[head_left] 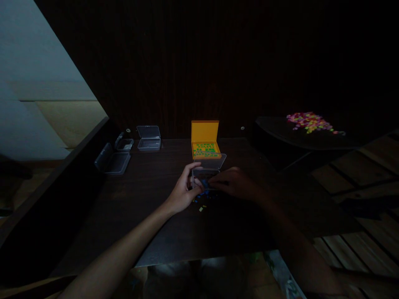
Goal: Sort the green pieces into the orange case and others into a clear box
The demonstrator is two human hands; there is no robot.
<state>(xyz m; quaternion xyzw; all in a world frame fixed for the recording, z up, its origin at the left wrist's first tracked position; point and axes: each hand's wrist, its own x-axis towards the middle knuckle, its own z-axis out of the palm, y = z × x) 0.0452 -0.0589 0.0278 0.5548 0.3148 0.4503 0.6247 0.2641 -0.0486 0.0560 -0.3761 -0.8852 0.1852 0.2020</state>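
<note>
My left hand [183,189] is closed around the left side of a small clear plastic box [213,162], whose hinged lid stands raised at the far side. Small blue pieces [205,185] show in and just below the box. My right hand [235,183] reaches in from the right, its fingertips pressed together at the box opening; what they hold, if anything, is too dark to make out. A few small yellow pieces [201,209] lie on the table nearer to me. Right behind the clear box stands an open orange box [205,132] with many small green pieces [208,148] in it.
To the left sit three open clear boxes: one at the back [149,144], a small one [125,144] and a wider one [117,164]. A pile of colourful bits [310,122] lies on a dark raised surface [274,128] at the right. A dark panel [174,74] rises behind the table.
</note>
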